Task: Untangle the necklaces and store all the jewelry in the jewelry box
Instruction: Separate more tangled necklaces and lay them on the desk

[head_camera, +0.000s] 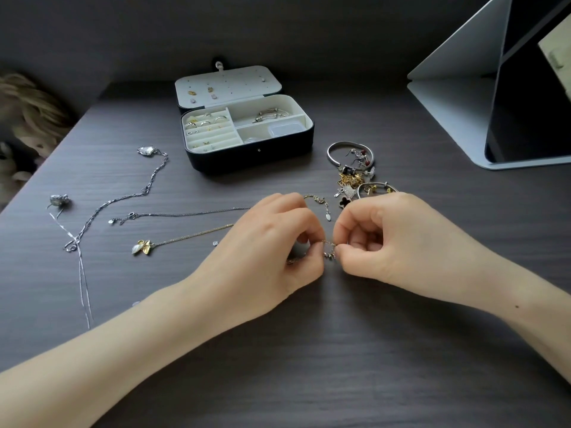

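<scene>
2 bare forearms reach forward; left hand (pixel 272 239) and right hand (pixel 386 239), fingers curled, pinch a chain (pixel 328 242) between them.

Your left hand (pixel 272 242) and right hand (pixel 389 239) cover most of the fine chain (pixel 329 242) pinched between them; only a short span shows, links too small to read. The silver chain (pixel 185 214) and gold chain (pixel 191 235) vanish under your left hand. The jewelry heap (pixel 355 177) is partly behind your right knuckles, and the pale shape (pixel 27 118) at the left edge is blurred and cut off.
</scene>
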Available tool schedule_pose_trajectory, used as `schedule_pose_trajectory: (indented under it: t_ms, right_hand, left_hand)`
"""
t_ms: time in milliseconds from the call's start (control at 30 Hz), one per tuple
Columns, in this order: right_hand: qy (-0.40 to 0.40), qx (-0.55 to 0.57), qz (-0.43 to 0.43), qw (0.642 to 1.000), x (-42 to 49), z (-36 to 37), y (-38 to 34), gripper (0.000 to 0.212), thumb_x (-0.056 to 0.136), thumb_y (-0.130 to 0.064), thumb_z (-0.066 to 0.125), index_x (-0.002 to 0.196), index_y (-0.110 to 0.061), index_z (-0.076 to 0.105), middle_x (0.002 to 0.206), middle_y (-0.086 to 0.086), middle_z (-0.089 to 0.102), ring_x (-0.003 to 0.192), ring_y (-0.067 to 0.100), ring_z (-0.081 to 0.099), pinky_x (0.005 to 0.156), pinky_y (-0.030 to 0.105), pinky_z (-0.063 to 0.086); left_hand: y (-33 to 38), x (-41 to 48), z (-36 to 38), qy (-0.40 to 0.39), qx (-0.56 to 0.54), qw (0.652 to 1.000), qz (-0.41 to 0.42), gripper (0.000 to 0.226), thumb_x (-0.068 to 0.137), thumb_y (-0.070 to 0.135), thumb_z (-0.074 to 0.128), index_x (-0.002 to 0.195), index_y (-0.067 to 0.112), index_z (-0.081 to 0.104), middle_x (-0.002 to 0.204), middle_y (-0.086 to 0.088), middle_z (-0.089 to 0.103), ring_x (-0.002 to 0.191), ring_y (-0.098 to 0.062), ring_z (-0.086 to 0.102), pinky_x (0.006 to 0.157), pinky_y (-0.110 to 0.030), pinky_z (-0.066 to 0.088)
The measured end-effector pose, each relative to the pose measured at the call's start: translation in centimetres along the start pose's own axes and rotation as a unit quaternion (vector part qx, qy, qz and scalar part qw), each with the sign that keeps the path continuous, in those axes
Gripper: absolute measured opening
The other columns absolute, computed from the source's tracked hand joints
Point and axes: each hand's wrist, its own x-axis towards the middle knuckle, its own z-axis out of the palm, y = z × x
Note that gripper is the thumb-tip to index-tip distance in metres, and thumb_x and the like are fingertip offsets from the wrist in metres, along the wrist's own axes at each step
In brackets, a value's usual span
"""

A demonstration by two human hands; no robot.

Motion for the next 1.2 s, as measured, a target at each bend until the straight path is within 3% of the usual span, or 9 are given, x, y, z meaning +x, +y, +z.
schedule_pose_trajectory:
  t_ms: [167,367,533,633,733,800,900,1100,1200]
  right_hand:
    - [-0.02,0.011,0.01,1.0,0.1,-0.3,-0.1,0.009,0.073,-0.013,0.066,0.067,-0.018,0.063,0.05,-0.011,0.055,0.044,0.0,0.047,0.047,0.011,0.037]
    - [-0.023,0.012,0.009,1.0,0.1,-0.2,-0.2,0.006,0.071,-0.016,0.064,0.068,-0.02,0.062,0.051,-0.011,0.055,0.045,0.0,0.047,0.048,0.012,0.039]
    - [-0.028,0.03,0.016,0.999,0.1,-0.4,-0.3,0.008,0.073,-0.013,0.064,0.069,-0.02,0.063,0.052,-0.011,0.056,0.047,0.0,0.048,0.049,0.012,0.04]
    - [-0.031,0.045,0.019,0.998,0.1,-0.5,-0.4,0.012,0.075,-0.01,0.066,0.067,-0.02,0.064,0.052,-0.01,0.056,0.046,-0.001,0.047,0.049,0.01,0.038]
    - [-0.039,0.063,0.028,0.997,0.2,-0.6,-0.4,0.013,0.075,-0.01,0.067,0.067,-0.019,0.064,0.051,-0.01,0.056,0.045,-0.001,0.046,0.048,0.01,0.037]
    - [-0.045,0.075,0.033,0.996,0.3,-0.8,-0.3,0.011,0.075,-0.013,0.068,0.067,-0.019,0.064,0.051,-0.009,0.056,0.046,0.0,0.047,0.049,0.011,0.037]
    - [-0.051,0.077,0.037,0.995,0.4,-0.9,-0.1,0.004,0.072,-0.018,0.067,0.068,-0.017,0.065,0.052,-0.008,0.057,0.047,0.001,0.048,0.05,0.013,0.038]
    - [-0.073,0.071,0.027,0.994,0.3,-1.2,-0.2,0.005,0.074,-0.016,0.067,0.069,-0.016,0.066,0.054,-0.005,0.059,0.049,0.002,0.049,0.051,0.013,0.039]
    - [-0.08,0.051,0.02,0.995,0.2,-1.2,-0.3,0.008,0.075,-0.013,0.067,0.069,-0.016,0.066,0.053,-0.007,0.058,0.047,0.0,0.047,0.049,0.011,0.038]
  left_hand:
    - [0.5,0.1,-0.3,-0.033,-0.094,0.993,-0.056,0.015,0.076,0.038,0.042,0.072,0.026,0.049,0.072,0.013,0.046,0.07,-0.001,0.043,0.065,-0.007,0.032]
    - [0.4,0.5,-0.6,-0.068,-0.189,0.971,-0.127,0.019,0.075,0.043,0.046,0.07,0.026,0.052,0.067,0.009,0.05,0.063,-0.005,0.042,0.063,-0.024,0.036]
    - [0.4,0.8,-0.8,-0.071,-0.26,0.95,-0.157,0.038,0.064,0.051,0.042,0.083,0.021,0.057,0.08,-0.01,0.063,0.073,-0.028,0.051,0.071,-0.045,0.044]
    - [0.3,0.8,-1.0,-0.073,-0.285,0.943,-0.155,0.033,0.064,0.047,0.046,0.081,0.022,0.06,0.08,-0.002,0.068,0.073,-0.023,0.055,0.072,-0.041,0.044]
    - [0.4,0.7,-1.1,-0.08,-0.31,0.935,-0.153,0.012,0.069,0.027,0.055,0.077,0.02,0.06,0.077,0.006,0.068,0.072,-0.016,0.057,0.07,-0.029,0.044]
    - [0.6,0.6,-1.1,-0.078,-0.303,0.94,-0.136,0.009,0.07,0.02,0.06,0.078,0.022,0.059,0.072,0.015,0.063,0.066,-0.007,0.052,0.064,-0.019,0.041]
    - [0.6,0.5,-0.9,-0.058,-0.261,0.959,-0.097,0.019,0.068,0.026,0.072,0.079,0.027,0.057,0.072,0.021,0.059,0.067,-0.001,0.05,0.064,-0.011,0.036]
    - [0.6,0.6,-0.6,-0.001,-0.119,0.993,-0.007,0.016,0.069,0.025,0.074,0.079,0.024,0.061,0.073,0.017,0.059,0.072,-0.002,0.049,0.066,-0.019,0.041]
    - [0.5,0.5,-0.7,0.007,-0.115,0.993,0.004,0.014,0.071,0.022,0.074,0.08,0.02,0.064,0.075,0.014,0.062,0.072,-0.002,0.052,0.068,-0.022,0.044]
